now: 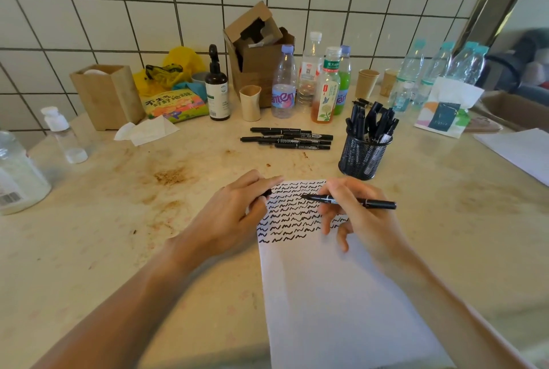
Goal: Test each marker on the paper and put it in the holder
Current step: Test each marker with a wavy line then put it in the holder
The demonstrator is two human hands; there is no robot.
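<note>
A white sheet of paper (341, 294) lies in front of me, its top part covered with rows of black squiggles. My right hand (359, 220) grips an uncapped black marker (377, 203), tip pointing left just over the squiggles. My left hand (234, 214) rests at the paper's top left corner, pinching a small black cap (267, 193), with its forefinger stretched onto the sheet. A black mesh holder (362, 154) with several markers stands beyond the paper, to the right. Several capped black markers (289, 138) lie in a pile on the counter behind the paper.
Along the tiled wall stand plastic bottles (283, 86), a dark spray bottle (217, 89), paper cups (250, 102), a cardboard box (258, 51), a wooden box (108, 95) and a tissue pack (444, 110). A jar (17, 178) sits at the far left. The counter is stained.
</note>
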